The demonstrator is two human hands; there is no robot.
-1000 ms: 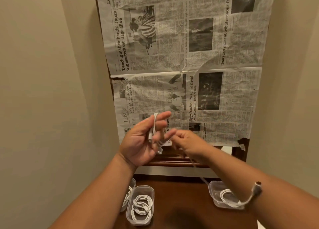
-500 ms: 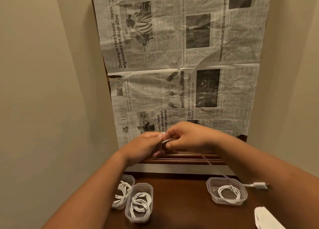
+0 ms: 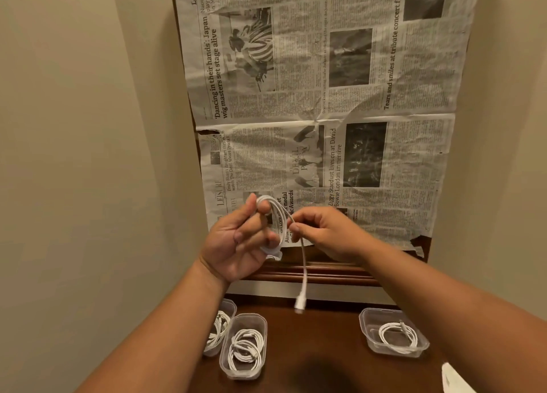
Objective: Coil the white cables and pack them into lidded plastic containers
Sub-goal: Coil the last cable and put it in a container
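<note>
A white cable [image 3: 277,218] is looped around the fingers of my left hand [image 3: 236,244], held palm-up above the table. My right hand [image 3: 322,233] pinches the cable's free end just right of the coil. The loose tail hangs down and ends in a white plug [image 3: 300,302]. On the dark wooden table [image 3: 319,348] stand three clear plastic containers without lids, each with a coiled white cable inside: two at the left [image 3: 220,330] [image 3: 244,345] and one at the right [image 3: 393,333].
Newspaper sheets [image 3: 325,96] hang on the wall straight ahead above a wooden ledge [image 3: 319,272]. Beige walls close in on both sides. A white object [image 3: 455,378] pokes in at the bottom right corner.
My hands rose and parted slightly. More cable sits wound on my left fingers. The dangling tail grew shorter, and its plug swung from the right container to the middle.
</note>
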